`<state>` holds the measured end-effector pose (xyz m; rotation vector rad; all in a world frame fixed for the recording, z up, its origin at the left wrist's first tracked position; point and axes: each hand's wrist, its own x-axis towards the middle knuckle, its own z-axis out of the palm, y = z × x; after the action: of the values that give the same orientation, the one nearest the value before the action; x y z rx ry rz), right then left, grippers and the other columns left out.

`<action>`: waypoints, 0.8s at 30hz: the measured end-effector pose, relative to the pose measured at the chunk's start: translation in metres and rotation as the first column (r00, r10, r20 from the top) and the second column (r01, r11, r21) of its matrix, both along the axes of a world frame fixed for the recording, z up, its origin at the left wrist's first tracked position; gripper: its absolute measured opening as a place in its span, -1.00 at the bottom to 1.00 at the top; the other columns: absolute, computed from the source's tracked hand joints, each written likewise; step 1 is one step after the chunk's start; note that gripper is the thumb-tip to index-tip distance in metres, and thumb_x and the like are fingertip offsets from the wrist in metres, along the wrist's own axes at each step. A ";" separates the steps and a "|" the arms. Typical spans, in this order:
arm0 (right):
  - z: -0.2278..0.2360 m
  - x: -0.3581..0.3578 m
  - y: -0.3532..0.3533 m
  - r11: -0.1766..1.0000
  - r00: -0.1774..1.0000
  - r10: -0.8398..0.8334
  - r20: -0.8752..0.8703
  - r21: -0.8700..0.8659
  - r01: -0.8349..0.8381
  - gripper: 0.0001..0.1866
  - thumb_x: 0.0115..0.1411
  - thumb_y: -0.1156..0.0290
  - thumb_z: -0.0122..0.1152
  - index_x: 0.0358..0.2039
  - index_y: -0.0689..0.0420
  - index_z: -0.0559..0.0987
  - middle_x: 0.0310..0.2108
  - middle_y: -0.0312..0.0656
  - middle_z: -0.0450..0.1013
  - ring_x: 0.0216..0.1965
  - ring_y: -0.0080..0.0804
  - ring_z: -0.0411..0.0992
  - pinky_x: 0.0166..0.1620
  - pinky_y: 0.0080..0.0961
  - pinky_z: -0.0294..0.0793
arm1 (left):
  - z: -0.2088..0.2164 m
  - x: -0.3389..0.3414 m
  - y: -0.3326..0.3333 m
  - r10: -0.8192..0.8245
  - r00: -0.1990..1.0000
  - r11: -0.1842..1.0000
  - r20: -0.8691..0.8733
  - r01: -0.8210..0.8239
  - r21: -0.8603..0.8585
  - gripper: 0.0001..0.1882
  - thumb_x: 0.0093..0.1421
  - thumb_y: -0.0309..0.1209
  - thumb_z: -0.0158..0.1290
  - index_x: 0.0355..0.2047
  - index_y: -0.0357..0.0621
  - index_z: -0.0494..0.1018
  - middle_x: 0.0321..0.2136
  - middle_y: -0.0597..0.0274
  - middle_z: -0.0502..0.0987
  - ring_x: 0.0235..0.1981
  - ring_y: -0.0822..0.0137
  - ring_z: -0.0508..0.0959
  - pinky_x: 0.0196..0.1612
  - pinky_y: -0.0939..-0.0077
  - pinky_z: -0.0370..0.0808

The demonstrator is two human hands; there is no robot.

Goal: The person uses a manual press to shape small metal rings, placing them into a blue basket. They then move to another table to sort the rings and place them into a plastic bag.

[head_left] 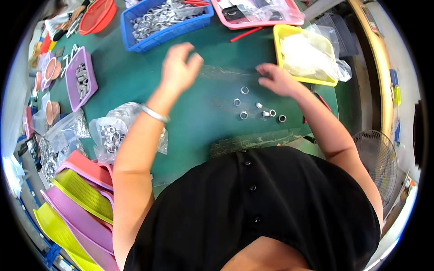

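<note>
My left hand is raised over the green table, just short of the blue basket. Its thumb and fingers are apart, and nothing shows between them. Metal clamp-like parts fill that basket. Beside the yellow basket hovers my right hand, thumb and forefinger spread, holding nothing I can see. Clear plastic bags and whitish contents lie in the yellow basket. Several small metal rings are scattered on the table below my right hand, some upright and some on their sides.
A purple basket of metal pieces and clear bags of small parts stand at the left. Stacked coloured baskets are at the lower left. A pink tray and red stick lie at the back. A fan stands right.
</note>
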<state>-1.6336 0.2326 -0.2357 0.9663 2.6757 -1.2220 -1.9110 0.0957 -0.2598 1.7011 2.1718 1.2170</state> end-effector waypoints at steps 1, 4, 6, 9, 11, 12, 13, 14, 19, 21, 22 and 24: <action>-0.005 0.026 -0.011 0.999 0.997 0.010 0.081 0.040 -0.013 -0.51 -0.04 0.30 0.26 -0.10 0.24 0.44 -0.23 0.04 0.43 -0.15 -0.10 0.41 -0.05 -0.32 0.40 | 0.000 0.032 -0.012 -0.172 0.985 0.981 -0.022 0.170 -0.093 -0.49 -0.04 -0.22 0.16 -0.13 -0.29 0.39 -0.15 -0.10 0.42 -0.10 -0.01 0.41 0.00 0.20 0.35; -0.019 0.077 -0.048 0.982 0.955 0.075 0.287 0.145 -0.120 -0.22 -0.19 0.19 0.41 0.07 0.09 0.30 -0.07 0.04 0.28 -0.04 0.00 0.31 -0.01 -0.26 0.37 | -0.014 0.121 -0.033 -0.376 0.926 0.788 0.044 0.345 -0.510 -0.03 -0.19 -0.01 0.25 0.19 -0.09 0.09 0.19 -0.14 0.03 0.21 -0.12 0.06 0.19 0.04 0.09; -0.015 0.088 -0.071 0.984 0.940 0.004 0.341 0.168 -0.065 -0.12 -0.26 0.25 0.45 0.12 0.03 0.23 -0.04 0.01 0.22 -0.04 0.03 0.28 -0.01 -0.23 0.38 | -0.023 0.152 -0.033 -0.441 0.897 0.773 -0.009 0.375 -0.511 0.00 -0.22 -0.01 0.27 0.20 -0.05 0.07 0.21 -0.09 -0.02 0.21 -0.08 0.06 0.18 0.04 0.06; -0.030 0.093 -0.092 0.976 0.967 -0.111 0.231 0.208 0.062 -0.05 -0.28 0.38 0.46 0.16 -0.02 0.17 -0.05 0.05 0.17 -0.06 0.04 0.26 -0.01 -0.23 0.37 | -0.048 0.168 -0.028 -0.413 0.904 0.845 -0.105 0.338 -0.415 -0.09 -0.19 -0.08 0.26 0.15 -0.08 0.15 0.11 -0.01 0.13 0.08 0.01 0.20 0.08 0.14 0.17; -0.040 0.089 -0.097 0.981 0.986 -0.139 0.090 0.146 0.125 -0.08 -0.26 0.44 0.44 0.16 -0.02 0.18 -0.06 0.07 0.17 -0.06 0.05 0.26 -0.01 -0.24 0.36 | -0.060 0.166 -0.026 -0.403 0.910 0.850 -0.097 0.333 -0.407 -0.17 -0.16 -0.11 0.25 0.12 -0.10 0.20 0.06 0.03 0.20 0.04 0.05 0.23 0.05 0.18 0.20; -0.042 0.082 -0.100 0.980 0.990 -0.139 0.029 0.144 0.134 -0.10 -0.26 0.47 0.43 0.15 -0.01 0.21 -0.06 0.08 0.18 -0.07 0.05 0.26 -0.01 -0.26 0.35 | -0.060 0.166 -0.027 -0.391 0.909 0.889 -0.141 0.334 -0.312 -0.34 -0.12 -0.17 0.21 0.00 -0.13 0.31 -0.11 0.10 0.30 -0.10 0.10 0.32 -0.07 0.26 0.31; -0.047 0.075 -0.102 0.974 0.993 -0.114 -0.022 0.197 0.116 -0.16 -0.26 0.46 0.42 0.11 -0.02 0.26 -0.07 0.07 0.19 -0.08 0.06 0.28 -0.03 -0.26 0.37 | -0.062 0.165 -0.028 -0.415 0.898 0.883 -0.148 0.358 -0.302 -0.40 -0.11 -0.18 0.20 -0.06 -0.13 0.32 -0.15 0.12 0.31 -0.15 0.11 0.34 -0.12 0.27 0.34; -0.049 0.067 -0.103 0.971 0.993 -0.108 -0.052 0.211 0.117 -0.26 -0.23 0.46 0.39 0.04 -0.02 0.32 -0.11 0.03 0.22 -0.12 0.05 0.29 -0.07 -0.25 0.38 | -0.068 0.164 -0.030 -0.437 0.886 0.877 -0.156 0.381 -0.294 -0.47 -0.09 -0.20 0.18 -0.11 -0.12 0.34 -0.20 0.14 0.32 -0.20 0.12 0.36 -0.18 0.28 0.36; -0.065 0.044 -0.098 0.927 0.996 -0.015 -0.093 0.372 0.048 -0.69 -0.12 0.48 0.20 -0.27 0.00 0.49 -0.30 -0.13 0.28 -0.28 -0.04 0.31 -0.22 -0.24 0.42 | -0.080 0.161 -0.034 -0.408 0.876 0.908 -0.257 0.360 -0.215 -0.74 -0.08 -0.29 0.13 -0.39 -0.03 0.34 -0.35 0.20 0.31 -0.34 0.18 0.40 -0.43 0.35 0.45; -0.063 0.042 -0.099 0.930 0.998 0.003 -0.064 0.368 0.021 -0.67 -0.14 0.51 0.18 -0.27 0.01 0.50 -0.31 -0.12 0.30 -0.28 -0.05 0.31 -0.23 -0.24 0.42 | -0.079 0.159 -0.035 -0.402 0.888 0.911 -0.223 0.363 -0.197 -0.77 -0.10 -0.32 0.12 -0.43 -0.01 0.34 -0.38 0.21 0.30 -0.35 0.19 0.41 -0.46 0.33 0.46; -0.061 0.041 -0.099 0.939 0.998 -0.020 -0.067 0.341 0.042 -0.67 -0.14 0.52 0.18 -0.28 0.01 0.51 -0.32 -0.12 0.30 -0.28 -0.05 0.31 -0.22 -0.24 0.41 | -0.078 0.162 -0.036 -0.382 0.907 0.919 -0.179 0.351 -0.181 -0.80 -0.10 -0.35 0.11 -0.45 -0.02 0.34 -0.40 0.21 0.29 -0.37 0.19 0.41 -0.47 0.31 0.46; -0.057 0.038 -0.099 0.954 0.995 -0.076 -0.063 0.284 0.091 -0.68 -0.16 0.55 0.16 -0.29 0.01 0.52 -0.33 -0.12 0.31 -0.28 -0.05 0.31 -0.21 -0.23 0.40 | -0.074 0.164 -0.039 -0.339 0.939 0.927 -0.058 0.323 -0.193 -0.80 -0.12 -0.40 0.10 -0.44 -0.05 0.36 -0.39 0.20 0.30 -0.35 0.16 0.43 -0.45 0.30 0.47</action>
<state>-1.5957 0.1339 -0.2926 1.1059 2.9384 -0.8951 -1.7471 0.0570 -0.3336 1.9717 1.8665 0.8442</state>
